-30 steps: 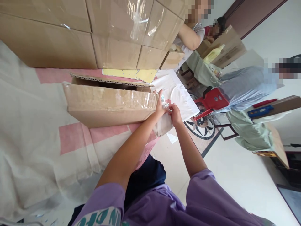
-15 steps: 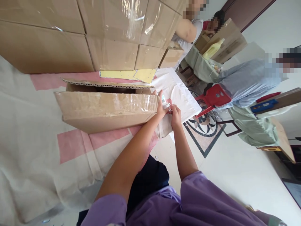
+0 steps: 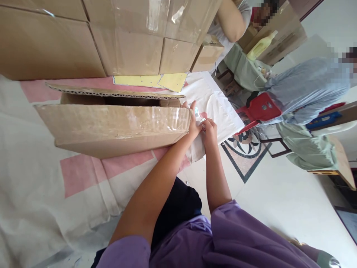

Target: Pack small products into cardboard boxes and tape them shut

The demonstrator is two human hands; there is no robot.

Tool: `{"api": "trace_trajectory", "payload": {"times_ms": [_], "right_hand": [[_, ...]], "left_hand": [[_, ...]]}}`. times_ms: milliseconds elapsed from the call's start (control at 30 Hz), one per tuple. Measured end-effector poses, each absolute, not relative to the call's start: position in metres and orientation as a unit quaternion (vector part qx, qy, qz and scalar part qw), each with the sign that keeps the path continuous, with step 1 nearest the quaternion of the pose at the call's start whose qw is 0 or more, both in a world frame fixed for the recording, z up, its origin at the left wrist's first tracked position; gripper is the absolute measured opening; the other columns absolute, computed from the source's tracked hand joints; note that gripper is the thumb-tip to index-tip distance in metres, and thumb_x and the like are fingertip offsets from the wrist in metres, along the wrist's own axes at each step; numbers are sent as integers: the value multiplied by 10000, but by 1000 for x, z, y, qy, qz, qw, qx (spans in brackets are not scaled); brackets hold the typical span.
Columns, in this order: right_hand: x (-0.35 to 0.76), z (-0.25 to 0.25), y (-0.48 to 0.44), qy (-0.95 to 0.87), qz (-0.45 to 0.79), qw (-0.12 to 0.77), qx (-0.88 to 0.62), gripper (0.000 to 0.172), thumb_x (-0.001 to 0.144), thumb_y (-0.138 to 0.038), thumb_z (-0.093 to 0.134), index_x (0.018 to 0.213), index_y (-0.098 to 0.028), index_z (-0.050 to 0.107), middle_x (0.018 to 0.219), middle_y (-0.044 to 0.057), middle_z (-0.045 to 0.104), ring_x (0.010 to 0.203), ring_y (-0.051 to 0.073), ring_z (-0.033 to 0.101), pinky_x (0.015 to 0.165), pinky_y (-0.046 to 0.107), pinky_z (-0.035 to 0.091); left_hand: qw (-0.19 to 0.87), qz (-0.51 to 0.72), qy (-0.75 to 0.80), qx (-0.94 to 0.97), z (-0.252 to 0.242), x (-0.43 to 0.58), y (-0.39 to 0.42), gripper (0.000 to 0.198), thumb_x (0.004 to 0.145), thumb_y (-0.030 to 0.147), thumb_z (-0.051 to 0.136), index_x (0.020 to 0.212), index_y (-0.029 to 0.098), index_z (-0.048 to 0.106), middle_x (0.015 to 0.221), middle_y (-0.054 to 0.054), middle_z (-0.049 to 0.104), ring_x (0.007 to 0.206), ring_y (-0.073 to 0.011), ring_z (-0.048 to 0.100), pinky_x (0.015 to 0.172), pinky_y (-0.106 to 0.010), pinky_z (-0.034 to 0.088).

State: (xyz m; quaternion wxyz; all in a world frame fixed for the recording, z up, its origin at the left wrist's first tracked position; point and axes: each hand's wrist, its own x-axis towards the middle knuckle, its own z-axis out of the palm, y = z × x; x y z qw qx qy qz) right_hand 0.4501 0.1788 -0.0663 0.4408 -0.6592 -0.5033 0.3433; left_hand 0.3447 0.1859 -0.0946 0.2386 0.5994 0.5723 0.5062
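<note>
An open cardboard box (image 3: 122,124) lies on the cloth-covered table, its long opening facing up between raised flaps. Just past its right end, my left hand (image 3: 194,124) has its fingers bent around a small, shiny whitish thing (image 3: 201,120) whose kind I cannot make out. The left wrist rests close against the box's corner. My right hand (image 3: 210,129) pinches the same small thing from the other side, fingertips pressed together. Both hands nearly touch each other. Parts of the left fingers are hidden behind the box end.
Taped cardboard boxes (image 3: 125,56) are stacked behind the open box. Yellow paper sheets (image 3: 139,80) lie between them. A smaller box (image 3: 209,54) stands beside the stack. A red chair (image 3: 262,108), a seated person (image 3: 306,87) and another person's arm (image 3: 231,20) are beyond.
The view has shifted slightly, so the open box appears larger and farther left. Both hands stay together at the small whitish thing, with little visible movement.
</note>
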Motion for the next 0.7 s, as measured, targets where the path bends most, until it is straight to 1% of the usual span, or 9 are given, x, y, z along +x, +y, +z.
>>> {"api": "trace_trajectory", "payload": {"times_ms": [67,133,267,400,500,600,700], "right_hand": [[447,-66,180,-479,343,467,-660,330,751,-382,628,659,-245,342,699,8,407,698,175,456,600,325,437],[445,-66,180,-475,357,470,-653,360,753,-360,637,657,-248,308,687,4,365,664,170,416,579,328,411],[446,-69,181,-486,356,479,-638,411,796,-399,635,669,-241,277,712,0,329,680,173,414,626,333,422],[450,-73,179,-512,325,470,-641,404,830,-475,626,676,-241,336,720,-4,367,692,169,435,660,327,440],[451,-73,178,-500,328,479,-642,335,818,-440,632,686,-246,394,698,-6,399,675,161,442,649,321,439],[449,-73,178,-491,328,490,-641,308,810,-414,628,688,-248,399,685,-3,419,674,163,452,630,316,439],[450,-72,180,-494,323,495,-637,328,814,-429,621,698,-248,373,688,2,422,685,168,458,622,315,446]], "left_hand": [[249,501,577,595,-91,344,184,872,817,291,776,1584,288,361,1656,-146,289,1568,-407,264,1270,-587,340],[258,496,580,593,-88,344,182,876,821,286,782,1581,272,348,1659,-149,275,1572,-405,244,1273,-569,327],[257,488,576,604,-87,343,182,880,850,286,786,1574,227,289,1677,-165,227,1565,-401,217,1287,-546,258],[236,488,574,614,-90,343,184,871,862,295,790,1568,222,286,1677,-176,228,1549,-386,233,1274,-529,267],[231,486,577,615,-91,343,184,878,859,321,798,1570,220,293,1663,-185,251,1537,-380,254,1261,-523,290],[226,483,579,617,-91,343,185,892,851,356,806,1570,206,298,1651,-196,262,1533,-379,268,1263,-517,290],[206,485,583,618,-94,344,185,893,856,383,798,1576,216,296,1646,-196,269,1531,-386,275,1252,-512,303]]}}
